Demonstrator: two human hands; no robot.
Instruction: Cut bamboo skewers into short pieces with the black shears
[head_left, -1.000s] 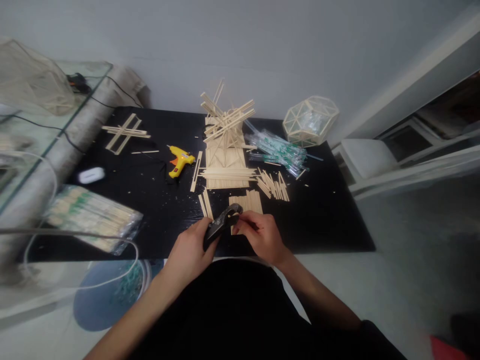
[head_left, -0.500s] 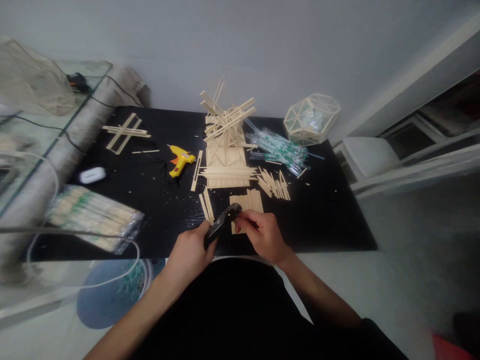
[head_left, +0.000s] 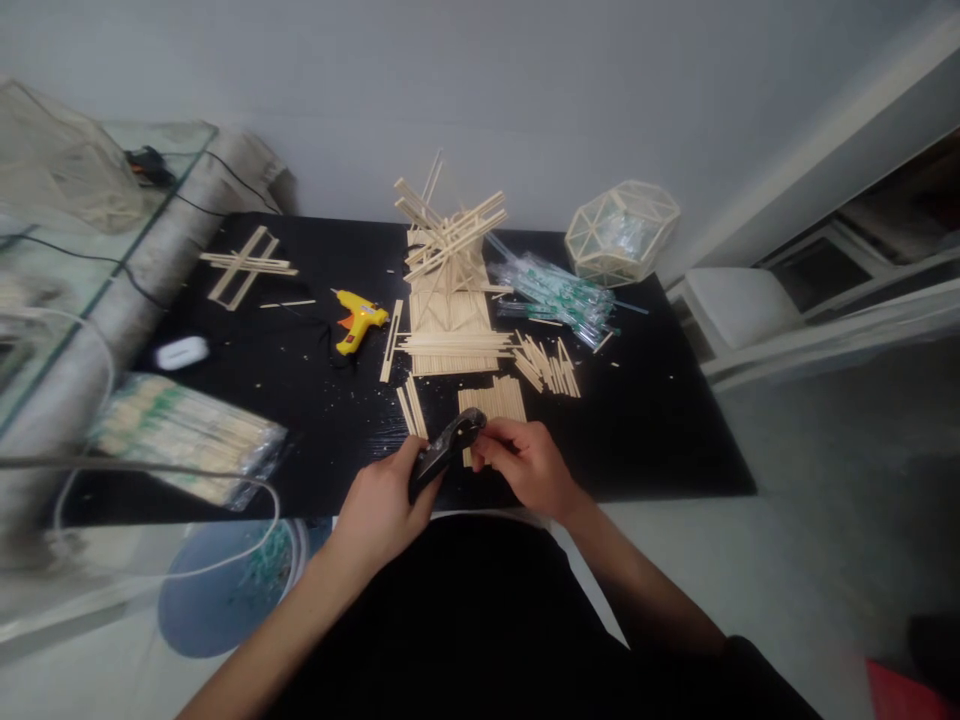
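My left hand is wrapped round the handles of a black hand cutter, whose curved head points up and right. At that head, my right hand has thumb and fingers pinched together; what they hold is too small and hidden to make out. Beneath and just beyond the cutter lies a flat row of cut wooden sticks, partly covered by my fingers. A few loose sticks lie left of the cutter head. To the right is a scattered pile of short sticks.
A stick structure stands at the back middle of the black table. Left of it lies a yellow glue gun; farther left are crossed sticks and a bagged stick bundle. Plastic wrappers and a polyhedral frame sit right.
Both hands stay together at the cutter, with only slight shifts of the fingers and cutter head. The things on the table have not moved; the view shifts a little.
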